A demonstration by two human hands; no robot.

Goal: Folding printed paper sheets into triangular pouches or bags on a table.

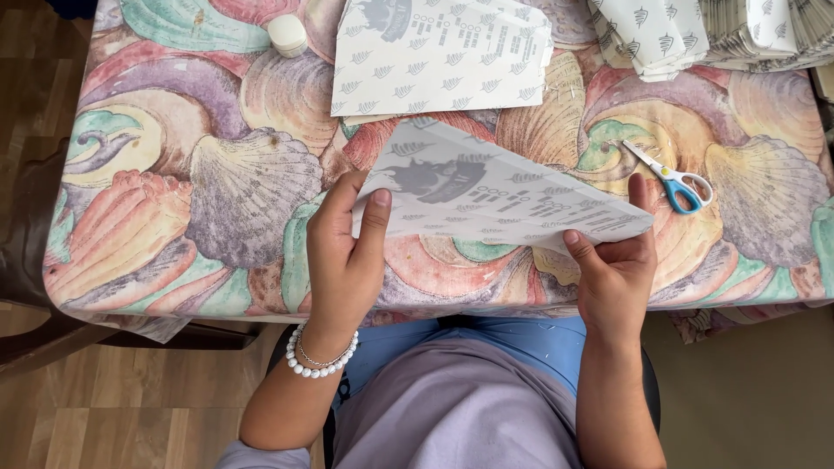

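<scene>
Head cam has the left hand (340, 260) and right hand (615, 276) each pinching the printed paper sheet (495, 195) by its corners above the counter (234, 182), so an uneven grip could probably skew or tear it.

Matt printed paper sheet (486, 191)

left hand (340, 252) + right hand (618, 269) grip printed sheet (495, 195) | scissors (673, 181) beside

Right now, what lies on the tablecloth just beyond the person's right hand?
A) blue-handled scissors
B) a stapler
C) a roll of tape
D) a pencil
A: a pair of blue-handled scissors lies on the shell-patterned tablecloth just beyond the right hand, which grips one corner of the printed paper sheet while the left hand grips the other end.
</scene>
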